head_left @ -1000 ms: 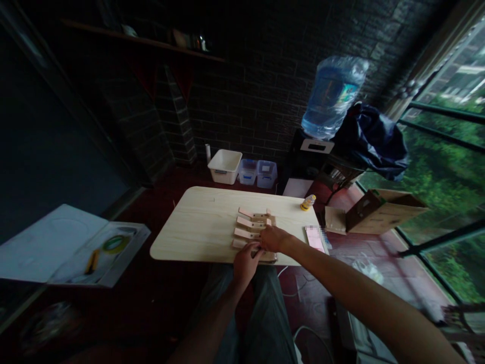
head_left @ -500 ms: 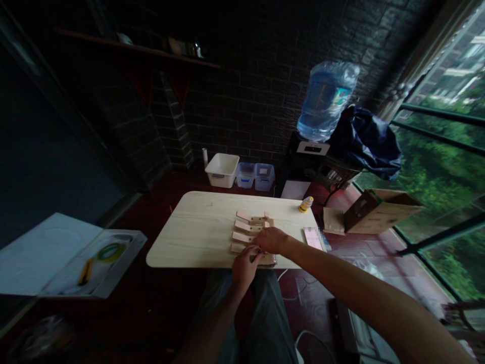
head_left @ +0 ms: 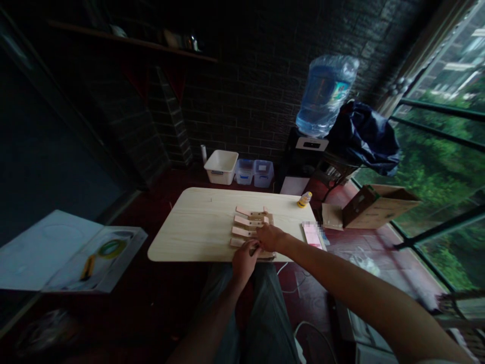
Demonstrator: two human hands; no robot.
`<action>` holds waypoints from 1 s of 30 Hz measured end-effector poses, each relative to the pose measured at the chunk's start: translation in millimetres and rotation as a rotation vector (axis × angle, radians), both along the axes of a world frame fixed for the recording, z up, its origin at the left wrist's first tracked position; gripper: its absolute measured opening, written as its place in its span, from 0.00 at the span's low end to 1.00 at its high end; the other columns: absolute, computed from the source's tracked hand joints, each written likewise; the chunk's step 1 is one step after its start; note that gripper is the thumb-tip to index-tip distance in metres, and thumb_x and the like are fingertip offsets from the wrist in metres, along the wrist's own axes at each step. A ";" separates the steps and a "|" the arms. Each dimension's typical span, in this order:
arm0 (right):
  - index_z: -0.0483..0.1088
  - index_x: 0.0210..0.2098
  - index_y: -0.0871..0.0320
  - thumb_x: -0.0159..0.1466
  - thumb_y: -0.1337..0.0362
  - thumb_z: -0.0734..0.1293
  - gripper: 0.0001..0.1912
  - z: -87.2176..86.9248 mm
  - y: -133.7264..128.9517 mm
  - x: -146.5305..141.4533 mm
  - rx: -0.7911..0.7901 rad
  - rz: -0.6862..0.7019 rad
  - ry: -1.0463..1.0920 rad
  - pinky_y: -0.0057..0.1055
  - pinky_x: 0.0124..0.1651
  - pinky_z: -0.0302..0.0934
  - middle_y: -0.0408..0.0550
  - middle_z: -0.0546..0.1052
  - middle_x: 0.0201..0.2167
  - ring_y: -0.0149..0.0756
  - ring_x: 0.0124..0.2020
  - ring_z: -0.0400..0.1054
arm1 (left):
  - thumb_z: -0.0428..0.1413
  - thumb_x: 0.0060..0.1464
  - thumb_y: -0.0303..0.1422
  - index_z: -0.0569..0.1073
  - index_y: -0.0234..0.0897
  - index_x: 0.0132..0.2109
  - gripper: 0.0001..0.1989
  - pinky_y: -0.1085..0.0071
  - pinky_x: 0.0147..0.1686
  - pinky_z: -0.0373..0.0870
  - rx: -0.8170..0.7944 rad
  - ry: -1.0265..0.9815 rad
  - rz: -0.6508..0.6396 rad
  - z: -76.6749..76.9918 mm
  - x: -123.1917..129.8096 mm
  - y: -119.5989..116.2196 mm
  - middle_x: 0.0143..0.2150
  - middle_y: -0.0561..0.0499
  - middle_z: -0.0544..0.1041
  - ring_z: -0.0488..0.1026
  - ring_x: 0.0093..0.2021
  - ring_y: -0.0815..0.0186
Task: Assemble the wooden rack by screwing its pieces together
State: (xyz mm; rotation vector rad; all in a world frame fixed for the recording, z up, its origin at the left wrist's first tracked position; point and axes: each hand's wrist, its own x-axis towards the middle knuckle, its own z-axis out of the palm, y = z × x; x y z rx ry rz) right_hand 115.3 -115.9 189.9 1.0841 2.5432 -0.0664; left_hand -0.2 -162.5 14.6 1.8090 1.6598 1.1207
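Note:
Several pale pinkish strips (head_left: 244, 232) lie in a row across a brown cardboard-like piece (head_left: 270, 217) on the light wood table; their left ends stick out past it. Small dark dots, perhaps holes or snaps, show along the strips. My left hand (head_left: 243, 260) is at the nearest strip (head_left: 236, 242), thumb and fingers pinched together. Against it, from the right, my right hand (head_left: 270, 238) bends down with its fingers closed over the same spot. What the fingertips hold is hidden between the hands.
A small bottle with yellow parts (head_left: 304, 199) and a pink-screened phone (head_left: 311, 234) are on the right of the table (head_left: 182, 222). An open white case (head_left: 117, 280) lies left. Behind are plastic bins (head_left: 222, 169), a water dispenser (head_left: 308, 156) and, rightward, a cardboard box (head_left: 379, 210).
The whole view has shifted slightly, so the table sits a little higher. Both hands remain together at the nearest strip, with only small finger movement.

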 end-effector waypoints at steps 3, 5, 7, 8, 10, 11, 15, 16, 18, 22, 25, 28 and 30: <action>0.78 0.48 0.63 0.67 0.64 0.67 0.13 8.7 1.5 2.3 -0.042 0.035 -0.056 0.40 0.50 0.70 0.61 0.81 0.51 0.49 0.52 0.76 | 0.61 0.60 0.36 0.79 0.46 0.50 0.11 0.63 0.55 0.75 0.017 -0.009 -0.015 2.6 -0.1 -1.4 0.53 0.50 0.82 0.80 0.53 0.59; 0.78 0.48 0.61 0.68 0.66 0.64 0.13 13.5 3.0 4.1 -0.023 0.018 -0.055 0.41 0.49 0.70 0.60 0.81 0.50 0.49 0.51 0.76 | 0.60 0.61 0.38 0.79 0.46 0.50 0.11 0.63 0.54 0.75 0.026 -0.011 -0.017 2.5 -0.1 -2.0 0.53 0.51 0.82 0.80 0.53 0.59; 0.78 0.48 0.60 0.69 0.67 0.63 0.14 14.5 4.7 5.3 -0.001 0.027 -0.048 0.43 0.48 0.70 0.60 0.82 0.48 0.49 0.50 0.77 | 0.60 0.61 0.39 0.79 0.47 0.50 0.11 0.63 0.54 0.75 0.028 0.000 -0.008 0.8 0.0 -2.0 0.53 0.51 0.83 0.80 0.52 0.59; 0.78 0.48 0.60 0.69 0.67 0.63 0.14 13.2 5.6 5.7 0.003 0.043 -0.042 0.44 0.47 0.70 0.60 0.82 0.48 0.50 0.49 0.77 | 0.60 0.61 0.39 0.79 0.46 0.51 0.12 0.63 0.54 0.75 0.030 0.007 0.000 -0.6 0.0 -1.8 0.52 0.50 0.83 0.80 0.52 0.58; 0.78 0.49 0.59 0.69 0.66 0.63 0.13 8.2 7.7 6.5 -0.003 0.072 -0.023 0.44 0.47 0.71 0.60 0.82 0.48 0.50 0.49 0.77 | 0.61 0.60 0.39 0.79 0.46 0.51 0.12 0.62 0.55 0.75 0.039 0.020 0.014 -3.5 -0.2 -1.0 0.52 0.50 0.83 0.80 0.52 0.58; 0.78 0.49 0.59 0.69 0.66 0.64 0.13 5.0 8.8 6.9 -0.009 0.077 -0.011 0.43 0.47 0.71 0.60 0.82 0.48 0.50 0.50 0.77 | 0.62 0.60 0.39 0.79 0.45 0.51 0.13 0.62 0.55 0.75 0.044 0.022 0.015 -4.8 -0.3 -0.5 0.52 0.49 0.83 0.80 0.52 0.58; 0.78 0.48 0.61 0.69 0.63 0.65 0.13 -4.5 11.4 9.3 -0.032 0.033 0.022 0.43 0.48 0.70 0.61 0.81 0.49 0.50 0.50 0.76 | 0.61 0.61 0.37 0.78 0.46 0.51 0.12 0.62 0.56 0.75 0.055 0.015 -0.005 -8.0 -0.7 1.3 0.53 0.50 0.82 0.80 0.53 0.58; 0.78 0.48 0.62 0.69 0.63 0.65 0.13 -5.1 11.2 9.6 -0.036 0.012 0.031 0.43 0.49 0.70 0.62 0.81 0.48 0.51 0.50 0.76 | 0.61 0.61 0.37 0.78 0.46 0.51 0.12 0.62 0.57 0.75 0.059 0.011 -0.008 -8.3 -0.6 1.6 0.53 0.50 0.82 0.80 0.53 0.58; 0.78 0.47 0.64 0.69 0.63 0.65 0.14 -4.8 10.0 9.2 -0.040 -0.035 0.049 0.43 0.49 0.70 0.64 0.81 0.47 0.51 0.50 0.76 | 0.62 0.60 0.37 0.78 0.45 0.51 0.12 0.62 0.57 0.75 0.065 0.009 -0.005 -8.3 -0.1 1.8 0.53 0.50 0.82 0.80 0.53 0.58; 0.79 0.47 0.64 0.69 0.61 0.66 0.15 -4.9 6.7 3.2 -0.023 -0.104 0.037 0.42 0.47 0.71 0.64 0.81 0.48 0.51 0.50 0.76 | 0.63 0.59 0.36 0.79 0.45 0.51 0.13 0.62 0.56 0.76 0.050 0.024 0.019 -6.6 0.9 0.8 0.52 0.49 0.83 0.80 0.53 0.57; 0.79 0.45 0.63 0.68 0.64 0.64 0.13 -7.9 5.6 -2.2 -0.009 -0.061 -0.037 0.43 0.47 0.71 0.61 0.82 0.47 0.51 0.50 0.76 | 0.63 0.58 0.34 0.79 0.44 0.51 0.14 0.63 0.55 0.77 0.044 0.038 0.026 -3.9 1.0 -0.4 0.52 0.48 0.83 0.81 0.52 0.57; 0.78 0.46 0.63 0.68 0.63 0.66 0.13 -8.1 6.4 -3.6 0.003 0.010 -0.075 0.43 0.50 0.70 0.60 0.81 0.49 0.52 0.52 0.75 | 0.63 0.58 0.33 0.79 0.45 0.51 0.13 0.64 0.52 0.78 0.058 0.044 0.028 -1.8 0.7 -1.2 0.51 0.49 0.83 0.82 0.50 0.59; 0.78 0.47 0.63 0.66 0.63 0.68 0.14 -4.9 7.8 -2.3 -0.005 0.037 -0.045 0.42 0.50 0.70 0.61 0.81 0.50 0.52 0.51 0.75 | 0.63 0.58 0.34 0.79 0.44 0.50 0.12 0.65 0.51 0.78 0.079 0.040 0.025 -2.2 0.3 -1.0 0.51 0.50 0.84 0.82 0.49 0.59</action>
